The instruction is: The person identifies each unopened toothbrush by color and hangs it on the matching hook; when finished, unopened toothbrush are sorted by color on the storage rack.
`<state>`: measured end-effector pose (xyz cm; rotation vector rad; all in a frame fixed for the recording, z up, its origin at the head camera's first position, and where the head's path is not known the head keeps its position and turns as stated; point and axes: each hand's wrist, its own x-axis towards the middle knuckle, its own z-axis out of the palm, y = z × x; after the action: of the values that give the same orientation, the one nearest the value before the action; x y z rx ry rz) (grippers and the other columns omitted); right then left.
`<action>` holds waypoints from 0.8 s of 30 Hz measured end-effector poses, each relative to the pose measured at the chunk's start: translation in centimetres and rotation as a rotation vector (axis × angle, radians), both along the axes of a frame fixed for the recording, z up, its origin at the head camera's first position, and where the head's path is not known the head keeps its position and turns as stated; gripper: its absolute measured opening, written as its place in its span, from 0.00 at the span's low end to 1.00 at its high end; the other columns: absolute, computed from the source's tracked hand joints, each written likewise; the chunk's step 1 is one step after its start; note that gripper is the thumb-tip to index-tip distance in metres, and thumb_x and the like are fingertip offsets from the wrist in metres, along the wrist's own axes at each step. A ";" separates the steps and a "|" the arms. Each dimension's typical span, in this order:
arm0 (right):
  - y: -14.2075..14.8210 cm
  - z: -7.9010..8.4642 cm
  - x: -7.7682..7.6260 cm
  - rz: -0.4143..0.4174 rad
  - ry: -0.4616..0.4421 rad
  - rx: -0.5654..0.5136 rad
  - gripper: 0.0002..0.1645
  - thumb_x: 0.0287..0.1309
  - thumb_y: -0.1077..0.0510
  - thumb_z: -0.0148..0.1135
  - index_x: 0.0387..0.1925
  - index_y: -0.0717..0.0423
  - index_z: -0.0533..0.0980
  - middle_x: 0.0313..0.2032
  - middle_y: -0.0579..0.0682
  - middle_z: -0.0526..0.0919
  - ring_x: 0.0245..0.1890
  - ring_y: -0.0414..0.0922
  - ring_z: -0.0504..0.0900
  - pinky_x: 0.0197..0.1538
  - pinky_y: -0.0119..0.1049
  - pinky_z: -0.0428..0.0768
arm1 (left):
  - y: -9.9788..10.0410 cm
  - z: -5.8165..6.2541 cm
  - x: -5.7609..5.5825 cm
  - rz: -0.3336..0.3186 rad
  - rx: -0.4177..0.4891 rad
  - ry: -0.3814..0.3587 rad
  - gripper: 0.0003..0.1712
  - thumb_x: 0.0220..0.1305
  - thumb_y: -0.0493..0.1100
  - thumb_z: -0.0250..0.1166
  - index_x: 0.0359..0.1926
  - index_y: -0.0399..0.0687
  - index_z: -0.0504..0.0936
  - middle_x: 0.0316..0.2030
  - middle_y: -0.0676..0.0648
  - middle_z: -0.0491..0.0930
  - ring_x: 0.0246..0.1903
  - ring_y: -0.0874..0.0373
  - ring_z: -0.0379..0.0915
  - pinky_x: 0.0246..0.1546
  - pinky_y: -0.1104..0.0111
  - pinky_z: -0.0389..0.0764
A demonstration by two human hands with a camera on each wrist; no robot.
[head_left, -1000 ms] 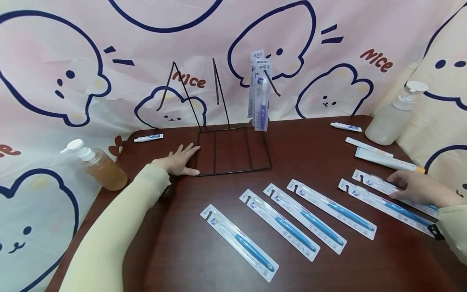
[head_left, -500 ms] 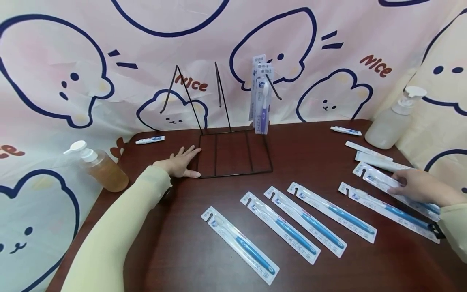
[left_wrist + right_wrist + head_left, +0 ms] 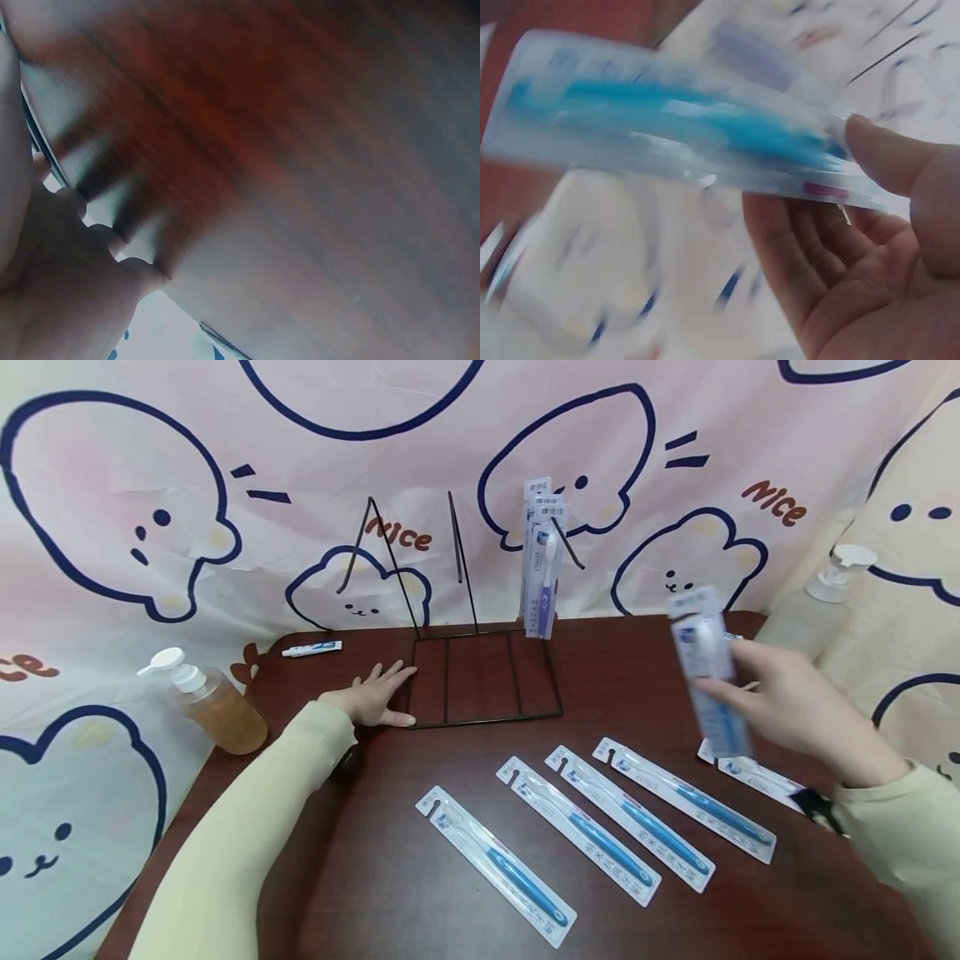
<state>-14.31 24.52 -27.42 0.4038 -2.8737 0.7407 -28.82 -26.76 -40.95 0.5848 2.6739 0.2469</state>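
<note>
My left hand [image 3: 367, 697] lies with spread, straight fingers at the left side of a black wire display rack [image 3: 487, 721]. In the left wrist view the fingers [image 3: 105, 240] rest on the tabletop beside a dark wire. On the rack's right hook hang several purple packaged toothbrushes [image 3: 542, 581]; its other two hooks are bare. My right hand [image 3: 795, 702] holds a blue packaged toothbrush [image 3: 701, 652] nearly upright above the table, at the right. The right wrist view shows the pack [image 3: 675, 124] pinched between thumb and fingers, somewhat blurred. Several more blue packaged toothbrushes [image 3: 600, 843] lie slantwise on the table.
An amber pump bottle [image 3: 225, 714] stands at the left edge, a small toothpaste tube [image 3: 311, 648] behind it. At the back right is a pale pump bottle [image 3: 806, 610], partly covered by my right hand. A printed cloth [image 3: 675, 410] hangs behind the table [image 3: 360, 877].
My right hand has lifted the rightmost blue packaged toothbrush off the table, bringing it up and left and turning it nearly upright. My left hand keeps its place at the rack.
</note>
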 end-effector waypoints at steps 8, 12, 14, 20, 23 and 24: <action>-13.2 1.0 -1.0 0.327 -0.039 -0.254 0.24 0.56 0.46 0.61 0.53 0.49 0.72 0.44 0.48 0.80 0.38 0.44 0.81 0.34 0.42 0.80 | -0.2 -0.1 0.3 0.005 0.003 -0.009 0.57 0.53 0.69 0.58 0.72 0.53 0.38 0.70 0.40 0.32 0.66 0.34 0.27 0.55 0.35 0.42; -17.5 0.9 -2.4 0.402 -0.058 -0.303 0.26 0.57 0.46 0.60 0.55 0.47 0.71 0.48 0.47 0.78 0.42 0.42 0.80 0.37 0.42 0.80 | -0.2 -0.1 0.4 0.011 0.014 -0.016 0.57 0.53 0.69 0.58 0.72 0.53 0.38 0.71 0.40 0.31 0.66 0.35 0.27 0.56 0.35 0.40; -18.9 0.8 -3.1 0.404 -0.051 -0.313 0.26 0.57 0.47 0.61 0.56 0.48 0.70 0.49 0.48 0.77 0.43 0.43 0.80 0.38 0.44 0.80 | -0.1 0.0 0.5 0.015 0.015 -0.020 0.57 0.53 0.69 0.58 0.72 0.54 0.38 0.71 0.41 0.31 0.67 0.36 0.26 0.56 0.36 0.40; -20.9 0.4 -4.7 0.353 -0.052 -0.314 0.27 0.57 0.47 0.61 0.57 0.50 0.70 0.48 0.49 0.78 0.40 0.43 0.81 0.37 0.45 0.80 | -0.1 0.1 0.5 0.017 0.003 -0.011 0.56 0.52 0.70 0.57 0.72 0.56 0.38 0.71 0.42 0.31 0.67 0.37 0.27 0.57 0.36 0.40; -21.3 0.2 -5.4 0.338 -0.072 -0.320 0.28 0.57 0.47 0.60 0.59 0.49 0.69 0.49 0.48 0.78 0.41 0.43 0.80 0.38 0.46 0.80 | 0.0 0.1 0.3 0.020 -0.003 -0.009 0.57 0.52 0.71 0.57 0.72 0.56 0.37 0.71 0.43 0.31 0.67 0.38 0.26 0.57 0.37 0.40; -21.4 0.1 -5.7 0.332 -0.079 -0.325 0.28 0.57 0.46 0.60 0.59 0.49 0.69 0.49 0.48 0.78 0.41 0.43 0.80 0.38 0.45 0.79 | 0.0 0.1 0.3 0.020 -0.005 -0.009 0.57 0.52 0.71 0.57 0.72 0.57 0.37 0.71 0.43 0.31 0.67 0.38 0.26 0.57 0.36 0.40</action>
<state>-19.98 3.12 -27.28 0.8303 -2.7128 1.2799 -28.54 -26.79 -40.81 0.5537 2.6723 0.2473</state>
